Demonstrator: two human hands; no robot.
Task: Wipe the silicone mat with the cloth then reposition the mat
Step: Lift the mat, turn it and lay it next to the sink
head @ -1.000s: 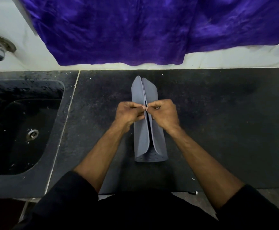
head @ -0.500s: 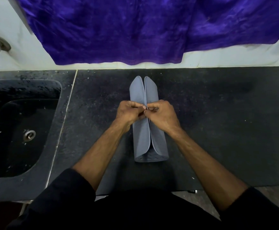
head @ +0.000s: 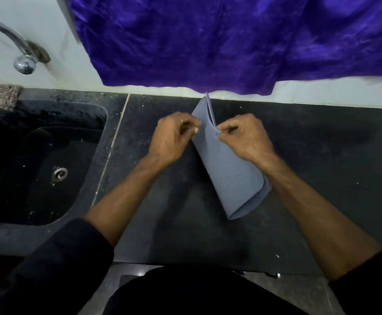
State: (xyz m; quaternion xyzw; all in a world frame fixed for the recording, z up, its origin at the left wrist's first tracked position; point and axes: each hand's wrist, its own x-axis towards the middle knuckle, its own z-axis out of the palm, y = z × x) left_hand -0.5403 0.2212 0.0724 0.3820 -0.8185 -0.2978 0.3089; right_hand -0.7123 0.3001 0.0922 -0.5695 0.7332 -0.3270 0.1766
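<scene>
Now 2 hands, left hand (head: 174, 137) & right hand (head: 244, 137), pinch 1 folded mat (head: 228, 176).

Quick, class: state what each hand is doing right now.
Left hand: fingers curled, at the grey mat edge; grip cannot be told.
Right hand: pinching the mat's upper edge.

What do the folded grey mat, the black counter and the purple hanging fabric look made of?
Folded grey-blue mat: soft matte rubber or silicone, judging by its smooth bend without a crease. Speckled black counter: likely polished stone, with pale flecks and a seam. Purple hanging fabric: satin-like cloth, shiny and wrinkled.
</scene>
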